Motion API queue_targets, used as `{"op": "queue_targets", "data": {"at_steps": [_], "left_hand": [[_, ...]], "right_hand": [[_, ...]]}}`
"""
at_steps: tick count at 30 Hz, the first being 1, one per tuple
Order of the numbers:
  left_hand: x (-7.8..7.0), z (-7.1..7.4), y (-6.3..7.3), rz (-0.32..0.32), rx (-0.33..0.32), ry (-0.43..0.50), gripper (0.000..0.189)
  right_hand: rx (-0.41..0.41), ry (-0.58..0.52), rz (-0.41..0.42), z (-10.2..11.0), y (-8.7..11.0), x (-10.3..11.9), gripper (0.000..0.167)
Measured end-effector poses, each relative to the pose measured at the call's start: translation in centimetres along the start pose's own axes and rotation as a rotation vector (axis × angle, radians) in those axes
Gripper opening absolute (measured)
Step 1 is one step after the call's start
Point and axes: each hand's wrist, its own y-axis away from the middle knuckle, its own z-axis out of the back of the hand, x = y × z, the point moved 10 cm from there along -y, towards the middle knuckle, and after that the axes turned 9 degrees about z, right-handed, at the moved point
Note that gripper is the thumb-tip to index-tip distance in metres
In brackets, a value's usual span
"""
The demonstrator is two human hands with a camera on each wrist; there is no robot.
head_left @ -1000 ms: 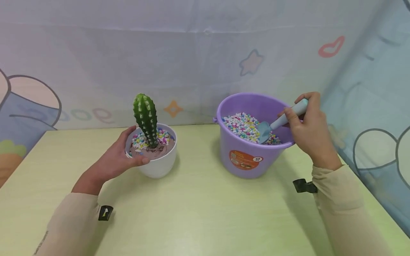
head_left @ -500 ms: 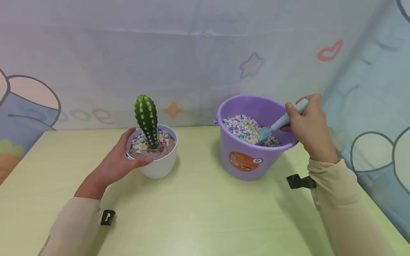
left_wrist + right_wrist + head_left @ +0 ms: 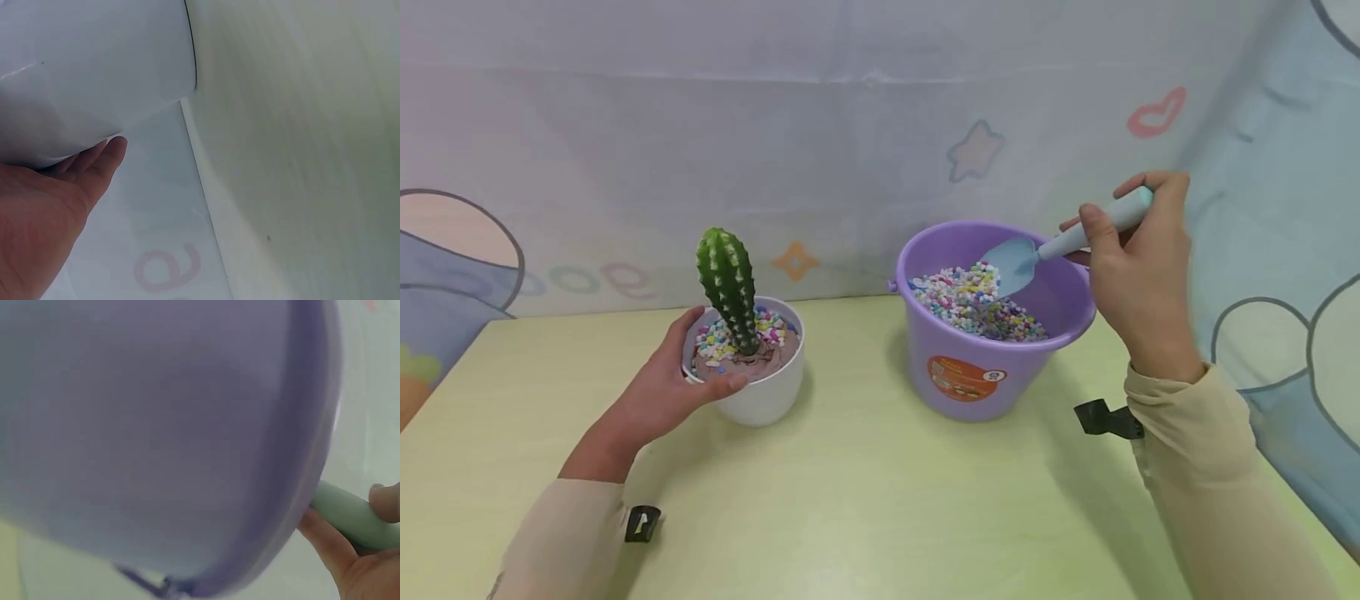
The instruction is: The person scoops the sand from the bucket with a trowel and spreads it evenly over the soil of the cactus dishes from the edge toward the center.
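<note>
In the head view, my left hand (image 3: 662, 383) holds a white pot (image 3: 767, 400) at its left side, the thumb along the front rim and the fingers round the back. A green cactus (image 3: 727, 283) stands in the pot, in brown soil partly covered with colourful pebbles (image 3: 711, 340). My right hand (image 3: 1142, 275) grips the pale blue handle of a small trowel (image 3: 1097, 227) above the right rim of a purple bucket (image 3: 977, 375). The trowel's blade tilts down to the left inside the bucket, with pebbles (image 3: 985, 282) at its tip. Mixed pebbles (image 3: 943, 296) lie in the bucket.
The pot and bucket stand apart on a pale yellow-green table (image 3: 850, 500). Behind them hangs a printed cloth (image 3: 865, 158), and a blue one (image 3: 1285, 250) borders the right side. A black strap piece (image 3: 1105, 418) juts from the right sleeve.
My right hand has raised the trowel, bringing its blade up out of the pebbles with some on it. My left hand still holds the pot.
</note>
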Motion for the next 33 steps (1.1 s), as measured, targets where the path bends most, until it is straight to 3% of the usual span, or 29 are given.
{"op": "queue_targets", "data": {"at_steps": [7,10,13,20,26,33], "left_hand": [[0.2,0.3,0.3,-0.004,-0.017,0.007,0.103],[0.3,0.4,0.3,-0.007,-0.022,0.005,0.103],[0.5,0.4,0.2,-0.007,-0.019,0.01,0.103],[0.6,-0.1,0.1,0.0,-0.013,0.005,0.103],[0.0,-0.2,0.0,-0.006,-0.013,0.009,0.103],[0.0,0.0,0.0,-0.016,-0.013,0.009,0.104]], "right_hand": [[0.057,0.016,0.096,-3.2,0.0,2.5,0.025],[0.083,0.027,0.118,-4.1,0.3,2.7,0.025],[0.134,0.113,0.111,-4.5,0.8,2.2,0.027],[0.232,0.403,0.103,-3.0,1.2,0.4,0.034],[0.161,0.485,0.152,0.2,0.2,0.6,0.033],[0.3,0.522,0.171,-1.3,0.5,-0.3,0.028]]}}
